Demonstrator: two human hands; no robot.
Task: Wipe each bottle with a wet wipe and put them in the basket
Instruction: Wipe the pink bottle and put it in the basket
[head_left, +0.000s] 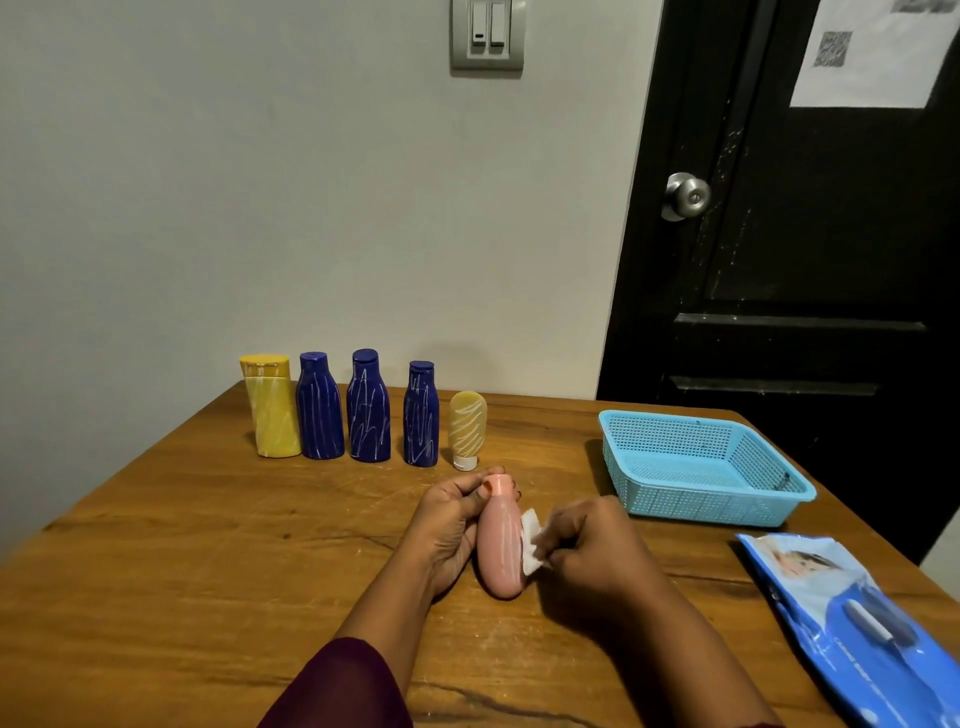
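My left hand (451, 525) grips a pink bottle (500, 545) near its cap, above the middle of the wooden table (208, 571). My right hand (592, 540) pinches a white wet wipe (531, 540) against the bottle's right side. Along the back stand a yellow bottle (271, 406), three dark blue bottles (319, 408) (368, 408) (421, 415) with white scribbles, and a small tan tube (467, 430) upside down on its white cap. A light blue mesh basket (701, 499) sits at the right with nothing in it.
A blue wet-wipe pack (852, 623) lies at the table's right front edge. A black door (805, 260) with a metal knob stands behind the basket. A grey wall runs behind the row of bottles.
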